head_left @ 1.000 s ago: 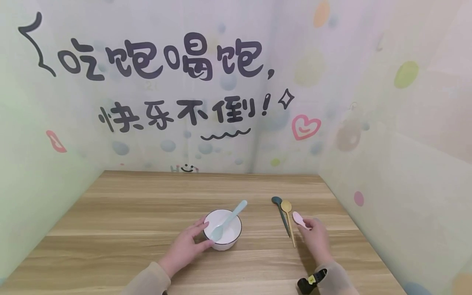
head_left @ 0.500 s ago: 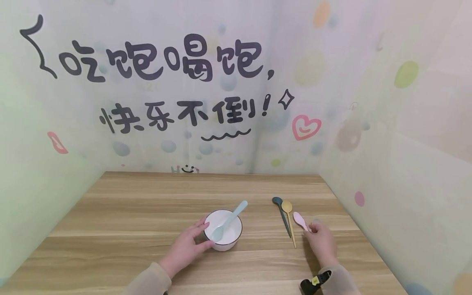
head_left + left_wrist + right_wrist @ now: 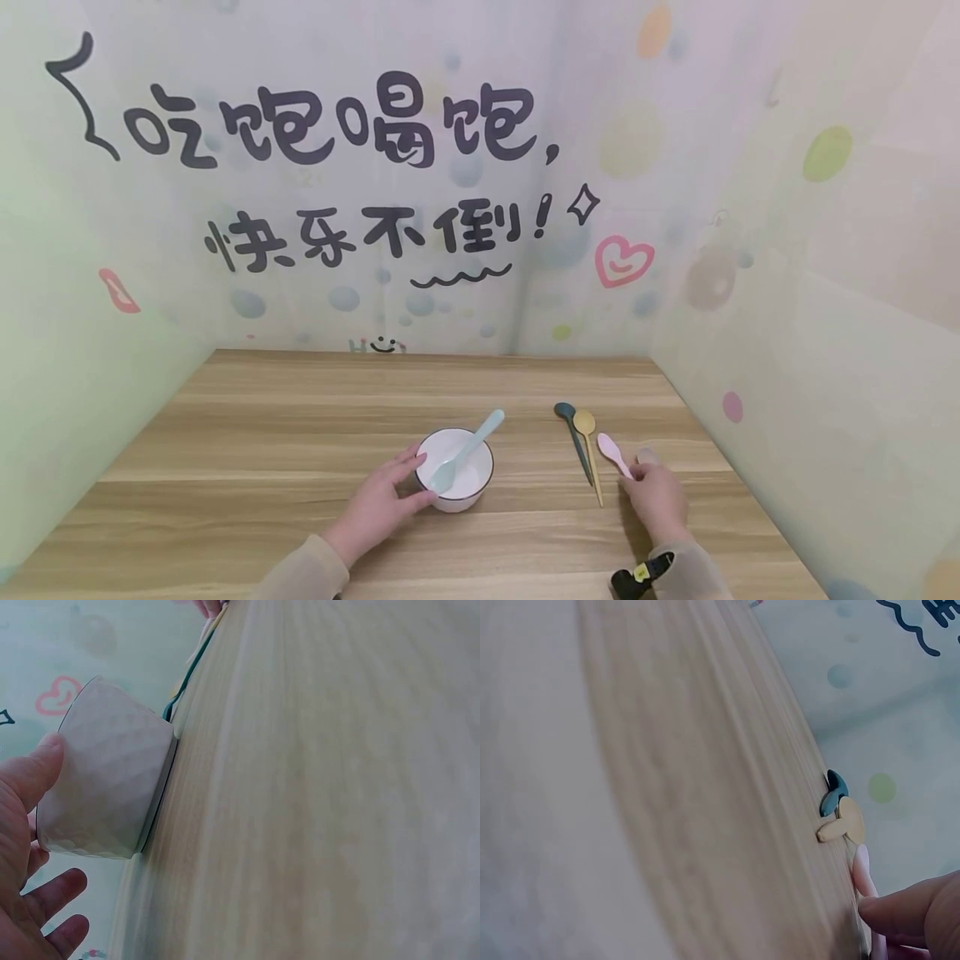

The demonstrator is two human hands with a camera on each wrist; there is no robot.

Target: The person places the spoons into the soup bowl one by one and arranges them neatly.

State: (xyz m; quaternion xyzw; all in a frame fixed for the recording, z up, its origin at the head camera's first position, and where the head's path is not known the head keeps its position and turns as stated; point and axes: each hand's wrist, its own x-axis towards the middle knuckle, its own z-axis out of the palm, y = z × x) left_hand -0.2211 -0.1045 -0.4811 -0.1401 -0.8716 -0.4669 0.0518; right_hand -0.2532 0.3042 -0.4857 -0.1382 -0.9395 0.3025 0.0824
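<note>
My left hand (image 3: 377, 504) holds the white bowl (image 3: 474, 479) at its left side, thumb at the front and fingers at the rim. In the left wrist view the bowl (image 3: 109, 776) shows a faceted outer wall and stands on the table. A light blue spoon (image 3: 477, 437) leans inside it, its handle sticking out past the far right rim. My right hand (image 3: 657, 502) pinches the handle of a pink spoon (image 3: 610, 448) between thumb and fingers. That spoon's oval head points away to the left; the handle's end is hidden by the hand.
Left of the pink spoon, a yellow spoon (image 3: 584, 422) and a dark green spoon (image 3: 577, 442) lie close together on the wooden table (image 3: 300, 425). Behind the table rises a patterned wall (image 3: 450, 308) with lettering, and side walls flank it. A black device (image 3: 628, 582) is strapped to the right wrist.
The right hand has shifted slightly right and back along the pink spoon's handle, so more of that spoon shows. My left hand and the bowl stay in place.
</note>
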